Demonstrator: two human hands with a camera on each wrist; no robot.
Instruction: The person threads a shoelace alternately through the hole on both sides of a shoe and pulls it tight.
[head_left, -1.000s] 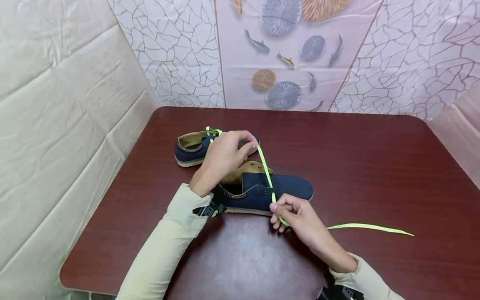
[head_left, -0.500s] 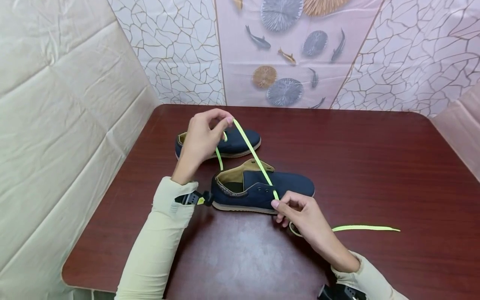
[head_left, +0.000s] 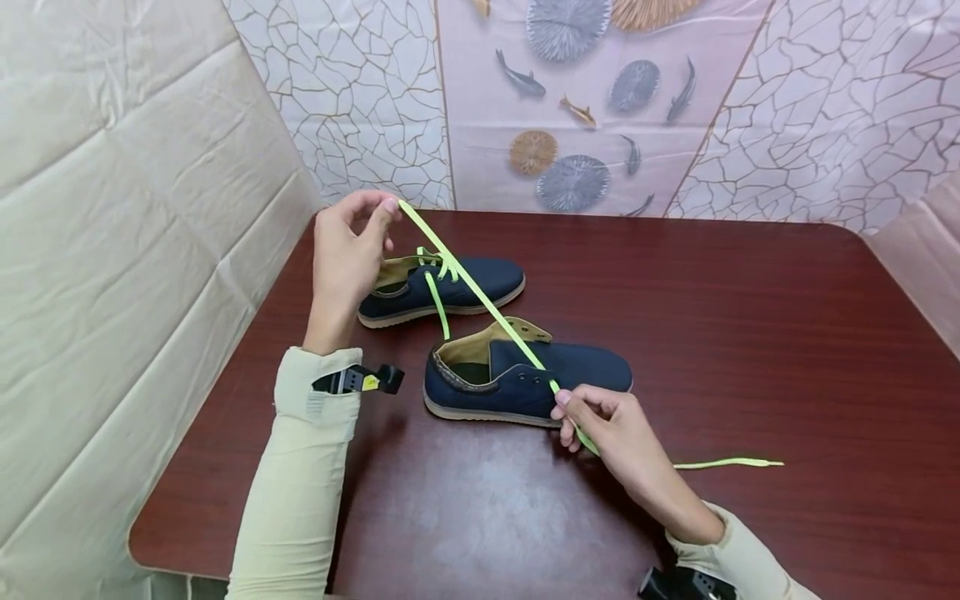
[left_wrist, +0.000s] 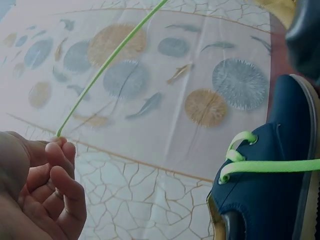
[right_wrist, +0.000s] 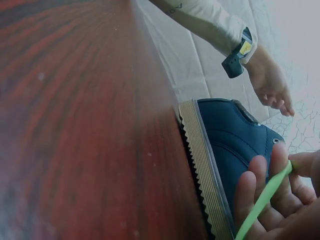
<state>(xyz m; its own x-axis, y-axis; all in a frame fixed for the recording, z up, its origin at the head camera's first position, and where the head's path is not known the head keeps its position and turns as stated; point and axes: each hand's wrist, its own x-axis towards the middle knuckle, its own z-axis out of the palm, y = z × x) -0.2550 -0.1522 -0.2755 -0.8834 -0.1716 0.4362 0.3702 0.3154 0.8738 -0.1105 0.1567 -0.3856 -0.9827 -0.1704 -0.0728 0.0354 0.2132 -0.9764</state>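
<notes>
A neon yellow-green shoelace (head_left: 472,287) runs taut through a front eyelet of the near navy shoe (head_left: 480,400). My left hand (head_left: 348,250) pinches its upper end between thumb and forefinger, raised above the table's far left. In the left wrist view the lace (left_wrist: 107,62) stretches up from the fingertips. Close by the shoe's near side, my right hand (head_left: 615,433) pinches the lace just below the eyelet. The right wrist view has the lace (right_wrist: 267,195) crossing the fingers. Its loose tail lies right of the right wrist.
Behind stands a second navy shoe (head_left: 480,283), laced with the same green lace, one end hanging toward the near shoe. Both shoes sit on a dark red-brown table (head_left: 750,333). A patterned cloth (head_left: 592,108) hangs past the far edge; a cream cloth (head_left: 135,250) is at the left.
My left hand has moved left and up with its lace end, so the lengthening stretch above the shoe slants more. The tail at right has shortened. My right hand has barely moved.
</notes>
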